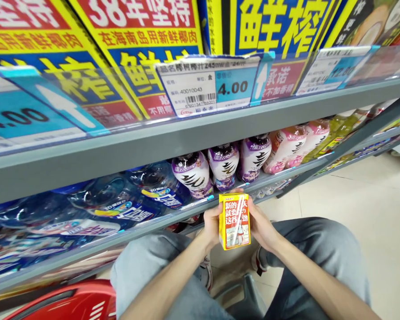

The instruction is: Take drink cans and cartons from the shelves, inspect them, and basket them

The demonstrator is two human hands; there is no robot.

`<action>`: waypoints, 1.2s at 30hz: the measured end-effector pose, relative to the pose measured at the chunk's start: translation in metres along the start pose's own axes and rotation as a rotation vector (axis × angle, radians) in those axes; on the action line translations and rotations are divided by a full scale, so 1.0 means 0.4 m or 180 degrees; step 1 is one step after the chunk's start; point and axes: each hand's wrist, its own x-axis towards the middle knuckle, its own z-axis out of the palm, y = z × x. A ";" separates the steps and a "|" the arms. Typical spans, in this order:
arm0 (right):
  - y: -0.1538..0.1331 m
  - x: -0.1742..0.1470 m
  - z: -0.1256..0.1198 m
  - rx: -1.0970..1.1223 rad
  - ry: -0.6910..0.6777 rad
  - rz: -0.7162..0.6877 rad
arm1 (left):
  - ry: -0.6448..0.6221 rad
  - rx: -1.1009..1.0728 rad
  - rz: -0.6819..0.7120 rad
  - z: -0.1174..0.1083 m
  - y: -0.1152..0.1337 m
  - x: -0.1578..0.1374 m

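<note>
Between both hands is a small yellow and red drink carton [231, 229] with a white straw fixed across its front. My left hand [213, 222] grips its left side, and my right hand [260, 224] grips its right side. The fingers wrap behind the carton, so their tips are partly hidden. It is held above my knees, in front of the lower shelf [200, 205]. Just beyond it stand dark bottles with white and purple labels [224, 166].
Large blue bottles [120, 200] lie at left on the lower shelf; pink bottles [286, 146] stand at right. Above, a grey shelf edge [136, 149] carries price tags [216, 86] before coconut drink cartons [146, 40]. A red basket [66, 302] and grey stool [240, 295] are low down.
</note>
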 end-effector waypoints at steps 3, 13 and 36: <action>-0.016 0.002 -0.023 -0.0399 0.0152 -0.0056 | -0.0073 0.0297 0.0240 -0.001 -0.007 -0.002; 0.011 0.007 -0.067 -0.1440 0.0983 -0.0853 | 0.0116 0.2547 0.1889 0.014 -0.059 0.005; -0.033 0.043 -0.060 0.1261 0.0028 0.0830 | -0.0011 0.3599 0.1582 0.031 -0.016 -0.018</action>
